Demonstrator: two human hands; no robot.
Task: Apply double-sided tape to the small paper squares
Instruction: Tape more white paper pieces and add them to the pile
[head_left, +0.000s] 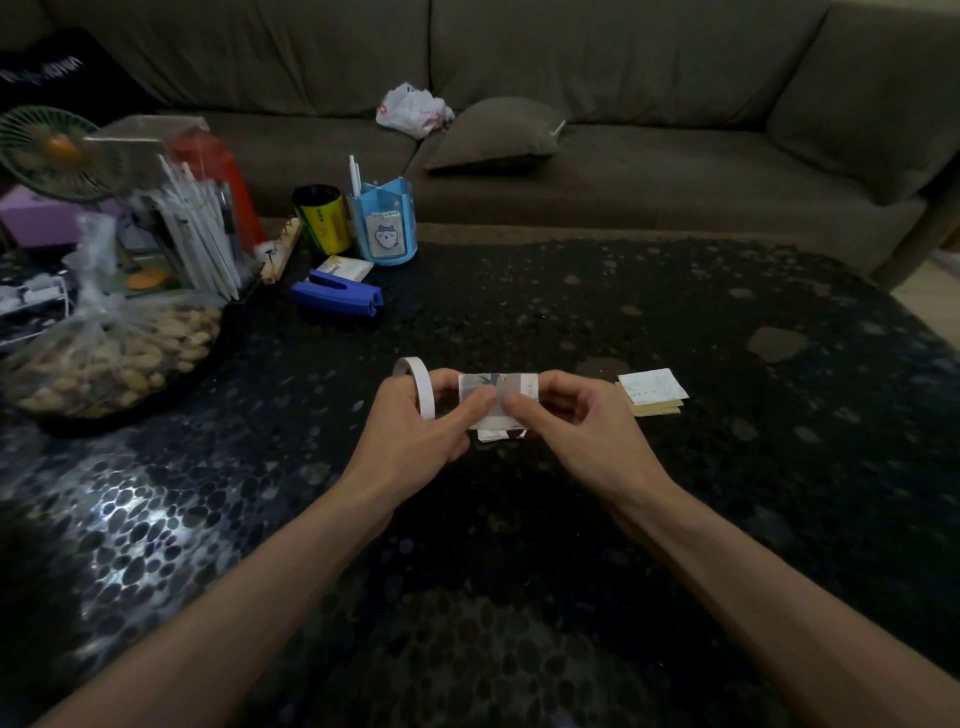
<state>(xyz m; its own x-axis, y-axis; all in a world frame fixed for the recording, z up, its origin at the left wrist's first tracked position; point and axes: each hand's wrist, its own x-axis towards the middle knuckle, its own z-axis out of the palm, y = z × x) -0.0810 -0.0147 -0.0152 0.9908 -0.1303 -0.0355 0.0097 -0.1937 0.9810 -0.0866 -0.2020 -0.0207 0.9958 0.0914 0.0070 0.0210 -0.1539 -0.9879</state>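
Observation:
Both hands meet over the middle of the dark pebble-patterned table. My left hand and my right hand together pinch a small printed paper square, thumbs nearly touching on its lower edge. A white roll of double-sided tape hangs like a ring around a finger of my left hand. Another paper piece shows just below the held one, partly hidden by the hands. A small stack of paper squares lies on the table right of my right hand.
At the back left stand a blue stapler, a blue pen holder, a yellow can, a clear organiser with pens, a bag of peanuts and a small fan. A brown sofa runs behind the table.

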